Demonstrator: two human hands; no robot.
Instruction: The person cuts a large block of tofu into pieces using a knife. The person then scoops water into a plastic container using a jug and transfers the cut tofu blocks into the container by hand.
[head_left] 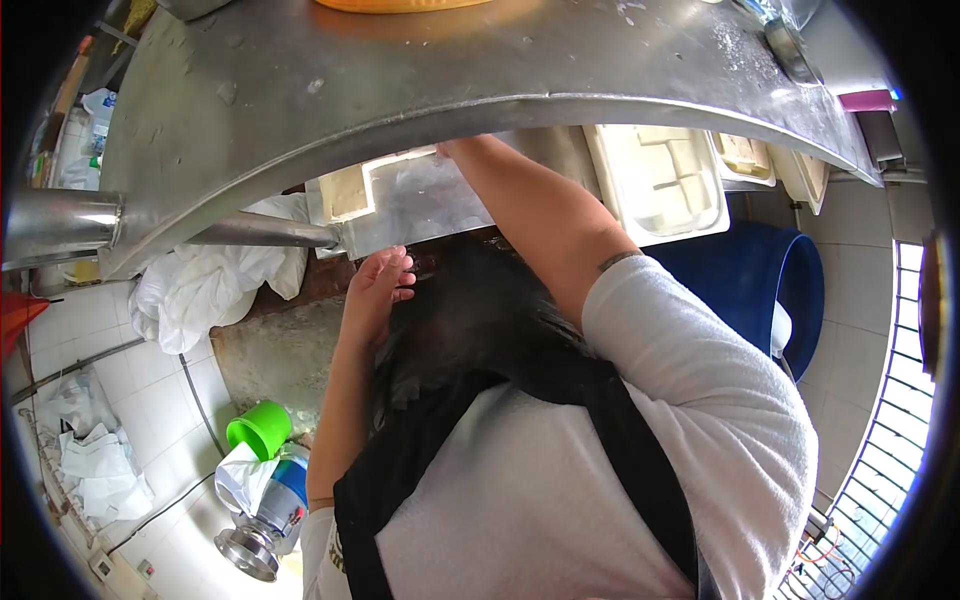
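My left hand (380, 288) is held just in front of a metal tray or shelf (425, 208) below the steel tabletop. Its fingers are loosely bent and apart, with nothing in them. My right arm reaches under the tabletop's edge; only a little of my right hand (447, 147) shows, so its fingers and anything they hold are hidden. On the metal surface lies a pale white block (346, 192), possibly tofu or fresh cheese, with a thin white strip beyond it. To the right of my right arm stands a white tub (660, 180) with several similar blocks inside.
The curved steel tabletop (480, 75) overhangs the shelf. A blue barrel (795, 285) stands at right, near another container of pale pieces (745, 155). White cloth or plastic (215, 285) hangs at left. A green bucket (259, 429) rests above a metal machine (262, 530) lower left.
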